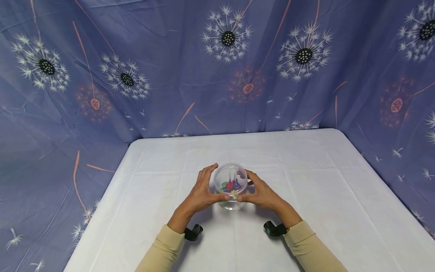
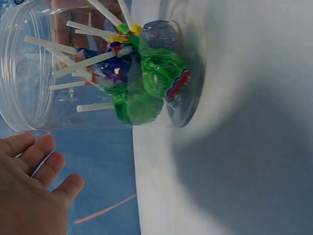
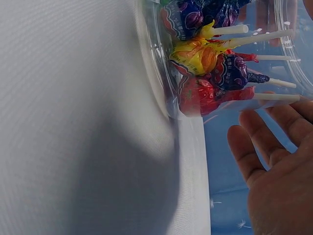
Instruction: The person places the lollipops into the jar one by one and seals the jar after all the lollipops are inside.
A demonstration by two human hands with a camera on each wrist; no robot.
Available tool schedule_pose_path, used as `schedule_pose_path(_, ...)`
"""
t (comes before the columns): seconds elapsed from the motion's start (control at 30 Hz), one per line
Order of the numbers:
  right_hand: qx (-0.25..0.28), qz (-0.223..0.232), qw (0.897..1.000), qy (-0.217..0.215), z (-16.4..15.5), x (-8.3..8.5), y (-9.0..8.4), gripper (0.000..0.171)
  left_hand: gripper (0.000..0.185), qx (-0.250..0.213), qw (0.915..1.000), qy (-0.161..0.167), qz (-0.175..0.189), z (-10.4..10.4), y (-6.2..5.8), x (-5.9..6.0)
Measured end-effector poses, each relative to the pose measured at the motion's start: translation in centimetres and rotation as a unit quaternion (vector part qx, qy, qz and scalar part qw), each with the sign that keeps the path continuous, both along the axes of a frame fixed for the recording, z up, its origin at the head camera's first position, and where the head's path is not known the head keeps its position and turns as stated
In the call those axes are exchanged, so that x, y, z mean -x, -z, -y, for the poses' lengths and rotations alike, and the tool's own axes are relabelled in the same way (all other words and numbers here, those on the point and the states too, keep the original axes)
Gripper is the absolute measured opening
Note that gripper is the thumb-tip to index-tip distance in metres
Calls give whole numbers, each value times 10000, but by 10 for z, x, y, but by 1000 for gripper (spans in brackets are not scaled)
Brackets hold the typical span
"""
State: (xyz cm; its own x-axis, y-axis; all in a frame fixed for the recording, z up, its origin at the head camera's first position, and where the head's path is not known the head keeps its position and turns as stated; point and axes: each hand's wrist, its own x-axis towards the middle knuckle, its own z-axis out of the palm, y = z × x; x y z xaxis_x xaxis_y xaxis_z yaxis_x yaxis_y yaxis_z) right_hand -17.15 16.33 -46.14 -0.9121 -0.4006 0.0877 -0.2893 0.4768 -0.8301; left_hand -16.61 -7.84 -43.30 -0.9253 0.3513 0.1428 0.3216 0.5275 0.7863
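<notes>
A clear, round jar (image 1: 231, 206) is between the two hands near the middle of the table. Inside it are several wrapped lollipops with white sticks: green ones (image 2: 159, 73), a yellow one (image 3: 193, 56), a red one (image 3: 195, 95) and dark purple ones (image 3: 230, 71). The left hand (image 1: 202, 193) holds the jar near its top from the left, thumb across the front. From the right, the right hand (image 1: 263, 192) grips the same upper part, thumb at the front and fingers around the far side. Whether the base touches the table cannot be told.
A white cloth (image 1: 163, 162) covers the table, which has rounded far corners. Blue-purple curtains (image 1: 176, 75) with dandelion prints hang behind and at both sides. Each wrist wears a black device (image 1: 193, 232). Shadows of the hands and jar fall on the cloth.
</notes>
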Motion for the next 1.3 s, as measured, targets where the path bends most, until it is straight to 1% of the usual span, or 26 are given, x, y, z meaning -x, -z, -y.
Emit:
schedule_pose_path(0.1,18,-17,10000,-4,0,0,0,94,105,-90,9999,16,122,-1,3,-1)
schedule_pose_path(0.33,50,-56,10000,-10,0,0,1,93,105,-561,9971,2,523,-5,7,-4)
schedule_pose_path(0.43,64,-70,10000,-25,-1,0,1,93,103,-666,9953,-29,702,-6,9,-4)
schedule_pose_path(0.57,70,-96,9999,-56,-1,0,1,93,96,-736,9939,-56,816,-8,11,-4)
schedule_pose_path(0.7,61,-128,9999,-50,-1,0,1,93,94,-763,9943,-98,740,-9,11,-3)
schedule_pose_path(0.9,45,-121,9999,-10,-1,0,0,94,96,-656,9970,-113,391,-9,9,-1)
schedule_pose_path(1.03,55,-96,9999,-15,-1,0,0,93,97,-522,9979,-82,364,-9,8,-1)
schedule_pose_path(1.13,87,-96,9999,-51,-1,0,1,93,97,-416,9984,-5,380,-8,7,-1)
schedule_pose_path(1.3,148,-85,9998,-103,0,0,1,92,95,-311,9983,286,411,-3,7,3)
